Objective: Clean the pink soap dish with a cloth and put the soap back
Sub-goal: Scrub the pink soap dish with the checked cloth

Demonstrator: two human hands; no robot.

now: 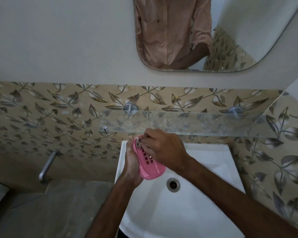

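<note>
The pink soap dish (151, 166), oval with several drain slots, is held tilted over the white sink (205, 194). My left hand (132, 163) grips it from the left side and underneath. My right hand (163, 148) lies over the dish's far end and pinches a small crumpled cloth (138, 142) against its inner face. Most of the cloth is hidden under my fingers. No soap is in view.
A glass shelf (187, 123) on metal brackets juts out just above my hands. The sink drain (173, 184) lies below the dish. A metal tap (46, 166) sticks out of the leaf-patterned tiles at the left. A mirror (230, 31) hangs above.
</note>
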